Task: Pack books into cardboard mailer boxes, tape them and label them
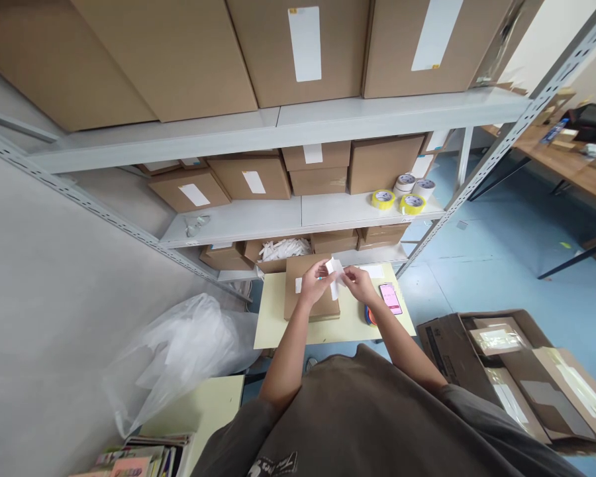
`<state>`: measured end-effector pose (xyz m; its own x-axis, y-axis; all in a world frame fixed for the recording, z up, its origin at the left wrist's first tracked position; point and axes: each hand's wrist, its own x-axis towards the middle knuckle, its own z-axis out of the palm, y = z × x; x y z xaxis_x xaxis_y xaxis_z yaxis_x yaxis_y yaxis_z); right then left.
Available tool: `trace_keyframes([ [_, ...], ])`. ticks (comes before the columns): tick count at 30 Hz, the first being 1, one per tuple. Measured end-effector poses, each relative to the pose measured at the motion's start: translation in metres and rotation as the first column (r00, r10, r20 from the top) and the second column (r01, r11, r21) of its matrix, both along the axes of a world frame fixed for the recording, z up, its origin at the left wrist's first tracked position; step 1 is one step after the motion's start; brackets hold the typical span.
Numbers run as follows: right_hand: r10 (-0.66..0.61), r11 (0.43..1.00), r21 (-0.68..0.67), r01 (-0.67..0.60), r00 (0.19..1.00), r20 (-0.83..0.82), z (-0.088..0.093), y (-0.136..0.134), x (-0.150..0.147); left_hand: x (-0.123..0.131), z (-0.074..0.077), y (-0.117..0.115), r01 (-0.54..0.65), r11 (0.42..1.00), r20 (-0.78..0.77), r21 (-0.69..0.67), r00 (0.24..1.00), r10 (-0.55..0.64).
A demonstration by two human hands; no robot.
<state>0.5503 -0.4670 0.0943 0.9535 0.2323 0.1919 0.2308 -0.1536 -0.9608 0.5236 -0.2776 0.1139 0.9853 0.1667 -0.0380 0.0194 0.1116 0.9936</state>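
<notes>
Above a flat cardboard box (312, 301), my left hand (315, 281) and my right hand (358, 285) hold a small white paper label (334, 270) between them. The fingers of my left hand pinch its left side; those of my right hand close on its right edge. Part of the label hangs down over the box, which rests on a pale yellow table (271, 324). Below my right hand lies a roll of tape with a blue and red rim (370, 315), partly hidden by my wrist. A phone with a pink screen (391, 298) lies to its right.
Grey metal shelves (308, 129) with cardboard boxes (302, 46) stand ahead. Several tape rolls (383, 199) sit on the middle shelf. At the left is a clear plastic bag (193, 338); at the right, a large open carton (442, 344) holds taped boxes.
</notes>
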Motion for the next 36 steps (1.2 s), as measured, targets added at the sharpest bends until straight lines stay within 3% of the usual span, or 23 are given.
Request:
trace_keyframes([
  [3, 0.037, 0.999, -0.028, -0.036, 0.997, 0.064, 0.001, 0.0, -0.003, 0.007, -0.004, -0.002, -0.041, 0.997, -0.019, 0.071, 0.999, 0.043],
  [6, 0.022, 1.0, 0.021, -0.022, 1.0, -0.002, -0.005, 0.0, -0.004, 0.01, -0.009, -0.002, -0.08, 0.996, -0.038, 0.04, 0.996, 0.082],
  [10, -0.003, 0.973, 0.225, 0.043, 0.985, -0.174, -0.015, -0.002, -0.003, 0.007, -0.014, -0.002, -0.134, 0.989, -0.086, -0.067, 0.988, 0.128],
  [15, -0.026, 0.866, 0.457, 0.202, 0.931, -0.363, -0.022, -0.01, 0.0, 0.005, -0.019, -0.002, -0.259, 0.949, -0.116, -0.182, 0.964, 0.241],
  [18, 0.025, 0.86, 0.476, 0.184, 0.917, -0.399, -0.021, -0.013, 0.002, 0.003, -0.017, -0.003, -0.244, 0.951, -0.076, -0.19, 0.969, 0.234],
  [22, 0.114, 0.878, 0.471, 0.086, 0.918, -0.38, -0.015, -0.015, 0.007, 0.0, -0.011, -0.005, -0.216, 0.974, -0.003, -0.073, 0.976, 0.217],
  [27, -0.004, 0.938, 0.33, 0.102, 0.959, -0.285, -0.014, -0.017, 0.016, 0.002, -0.014, -0.004, -0.172, 0.982, 0.008, 0.073, 0.985, 0.172],
  [31, -0.132, 0.888, 0.373, 0.268, 0.927, -0.351, -0.023, -0.029, 0.019, 0.01, -0.022, -0.003, -0.356, 0.93, -0.07, -0.089, 0.934, 0.351],
  [36, -0.172, 0.815, 0.418, 0.401, 0.857, -0.486, -0.04, -0.049, 0.015, 0.018, -0.037, -0.011, -0.471, 0.841, -0.137, -0.265, 0.882, 0.451],
])
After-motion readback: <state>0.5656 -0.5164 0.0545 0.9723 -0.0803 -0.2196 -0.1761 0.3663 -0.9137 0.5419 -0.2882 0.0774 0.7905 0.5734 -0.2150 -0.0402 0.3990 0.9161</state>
